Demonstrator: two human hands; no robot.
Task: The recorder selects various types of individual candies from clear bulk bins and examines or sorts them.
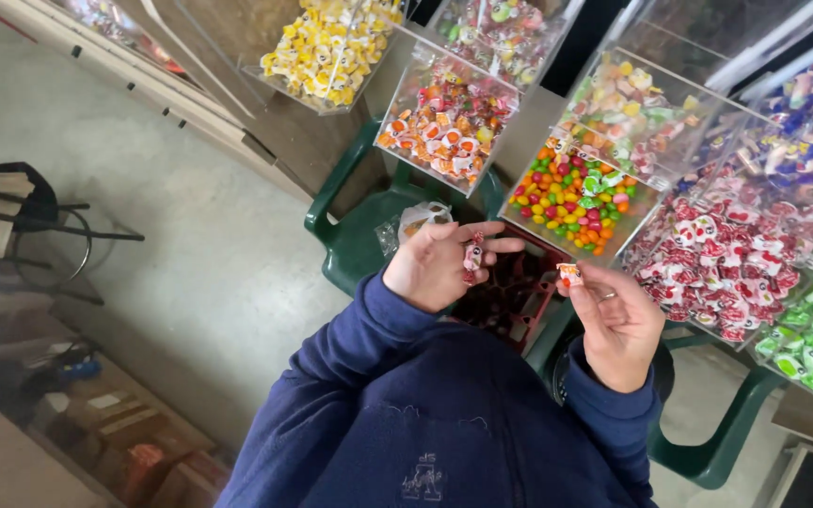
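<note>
Red-and-white candy: a wrapped sweet [473, 255] at the centre of the frame, pinched between the thumb and fingertips [499, 245] of the left hand [437, 266], hanging down just below them
Orange-and-white candy: a smaller wrapped sweet [569, 274] right of centre, nipped at the tips of the thumb and forefinger [591, 275] of the right hand [619, 325], sitting above the palm
Left hand: fingers curled narrow, closed on its sweet
Right hand: palm turned up, fingers closed on its sweet, a ring on one finger
Sleeves: dark blue sweatshirt [397, 414] filling the lower middle of the frame
Bins: clear plastic boxes along the top and right edge; yellow sweets [331, 42] at upper middle, orange-and-white ones [444, 127] below them, round mixed-colour sweets [571, 202] just above the right hand, red-and-white wrapped ones [726, 273] to the right
Chair: green plastic chair [345, 235] beneath the hands, with a crumpled clear bag [421, 218] on it just above the left hand
Crate: dark red crate [510, 296] between the two hands
</note>
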